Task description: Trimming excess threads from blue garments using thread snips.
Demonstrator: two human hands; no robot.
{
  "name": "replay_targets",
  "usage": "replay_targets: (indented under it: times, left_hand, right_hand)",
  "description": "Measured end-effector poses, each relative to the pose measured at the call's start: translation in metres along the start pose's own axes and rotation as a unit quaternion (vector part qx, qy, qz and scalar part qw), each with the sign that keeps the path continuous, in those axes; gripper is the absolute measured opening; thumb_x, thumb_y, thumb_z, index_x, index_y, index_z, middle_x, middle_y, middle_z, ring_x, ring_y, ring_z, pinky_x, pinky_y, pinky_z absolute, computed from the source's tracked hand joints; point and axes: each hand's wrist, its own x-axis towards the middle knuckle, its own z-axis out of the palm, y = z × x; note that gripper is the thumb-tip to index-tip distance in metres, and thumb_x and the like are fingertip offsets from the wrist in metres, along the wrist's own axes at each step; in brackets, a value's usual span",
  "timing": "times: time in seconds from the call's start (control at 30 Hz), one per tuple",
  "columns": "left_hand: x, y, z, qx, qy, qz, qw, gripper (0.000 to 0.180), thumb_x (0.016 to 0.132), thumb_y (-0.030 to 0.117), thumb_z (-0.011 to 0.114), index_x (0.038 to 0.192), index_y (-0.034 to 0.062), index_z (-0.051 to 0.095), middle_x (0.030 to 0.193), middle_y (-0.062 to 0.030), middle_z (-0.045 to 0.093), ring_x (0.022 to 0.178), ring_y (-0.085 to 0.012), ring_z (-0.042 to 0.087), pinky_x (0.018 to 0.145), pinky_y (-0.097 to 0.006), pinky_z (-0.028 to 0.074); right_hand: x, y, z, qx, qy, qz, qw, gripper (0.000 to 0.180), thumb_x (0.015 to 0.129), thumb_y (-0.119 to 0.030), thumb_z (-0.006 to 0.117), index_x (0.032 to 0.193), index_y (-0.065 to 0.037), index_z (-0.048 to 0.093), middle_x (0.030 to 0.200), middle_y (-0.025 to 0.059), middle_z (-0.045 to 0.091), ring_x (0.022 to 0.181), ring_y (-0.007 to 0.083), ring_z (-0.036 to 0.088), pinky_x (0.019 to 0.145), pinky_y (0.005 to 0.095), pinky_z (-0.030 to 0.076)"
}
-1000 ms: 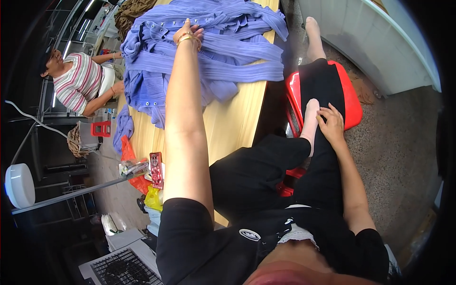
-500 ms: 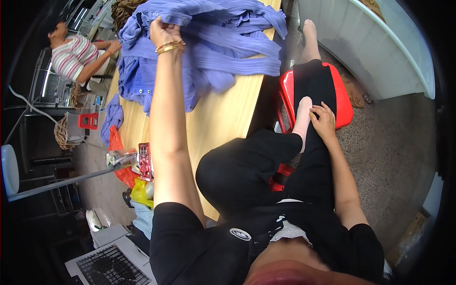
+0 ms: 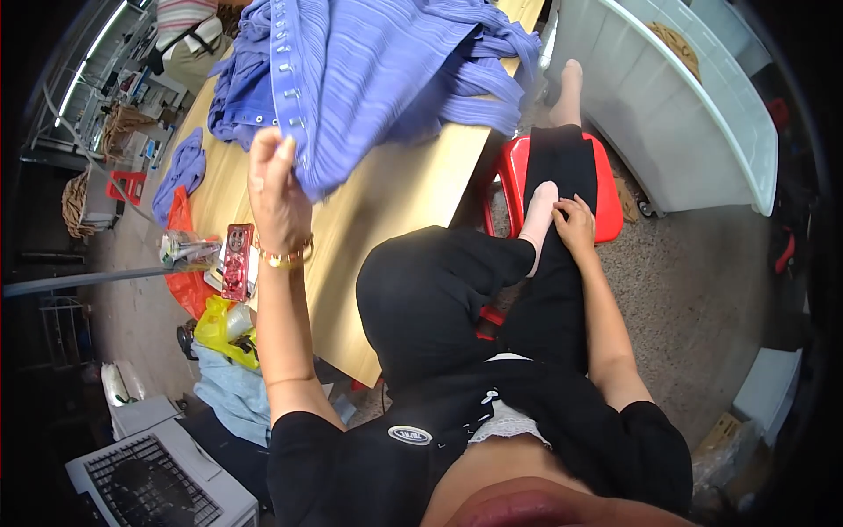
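Observation:
A periwinkle ribbed garment (image 3: 378, 83) with a row of metal snaps along its front edge is raised over the wooden table (image 3: 351, 263). At the bottom of that edge, my left hand (image 3: 279, 189) is closed, with thumb and fingertips pinching the cloth. More of the same cloth lies bunched beneath and behind it. My right hand (image 3: 575, 227) lies loosely on my black-trousered leg, its fingers apart and the fingertips by the toe of a pale pink sock (image 3: 537, 211) on my bent foot. It holds nothing.
My outstretched leg rests on a red stool (image 3: 608, 189). Beyond it stands a big pale wheeled bin (image 3: 659, 114). At the table's left are a red-patterned phone (image 3: 235, 263), a red plastic bag (image 3: 182, 285) and a yellow bag (image 3: 215, 329). A co-worker (image 3: 189, 44) stands at upper left.
My left hand has come nearer to me, drawing the garment's snapped edge along and spreading its front out. My right hand stays on the leg. The view has shifted a little.

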Motion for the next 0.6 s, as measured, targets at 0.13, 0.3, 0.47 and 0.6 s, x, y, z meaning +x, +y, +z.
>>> replay_targets:
  times: [0.13,0.3,0.47,0.6]
  left_hand:
    - [-0.052,0.003,-0.003,-0.025,-0.033,-0.057,0.998,0.011,0.09,0.01,0.058,0.099,0.0071,0.053,0.088,0.0027,0.056,0.079,-0.0041,0.049,0.072,-0.02,0.039]
    - [-0.088,-0.005,-0.01,-0.009,-0.104,-0.081,0.991,0.009,0.092,0.005,0.055,0.1,0.0067,0.051,0.084,0.0039,0.055,0.073,-0.0019,0.049,0.068,-0.019,0.039]
    - [-0.071,-0.048,-0.02,0.026,-0.086,-0.182,0.979,0.01,0.095,0.015,0.056,0.101,0.008,0.052,0.08,0.0064,0.053,0.069,0.0002,0.046,0.061,-0.017,0.036]
    - [-0.052,-0.089,-0.024,0.017,-0.022,-0.229,0.973,0.013,0.096,0.022,0.056,0.102,0.0107,0.054,0.072,0.0097,0.05,0.055,0.0004,0.042,0.051,-0.016,0.033]
  right_hand:
    - [-0.002,0.002,0.002,-0.018,0.004,0.002,1.0,0.021,0.079,-0.026,0.064,0.096,-0.014,0.071,0.112,0.0044,0.066,0.121,0.0287,0.049,0.101,0.0435,0.037]
    - [-0.002,0.001,-0.001,-0.023,-0.004,0.0,1.0,0.022,0.081,-0.027,0.064,0.097,-0.014,0.071,0.112,0.0049,0.066,0.123,0.0288,0.049,0.101,0.0438,0.037]
    - [0.0,-0.002,-0.001,-0.033,0.0,-0.011,0.999,0.022,0.082,-0.027,0.063,0.094,-0.012,0.072,0.109,0.0057,0.067,0.12,0.0307,0.051,0.1,0.0428,0.04]
    - [0.002,-0.005,-0.002,-0.033,-0.003,-0.026,0.999,0.022,0.082,-0.027,0.063,0.095,-0.011,0.072,0.11,0.0071,0.067,0.119,0.0321,0.052,0.101,0.0422,0.04]
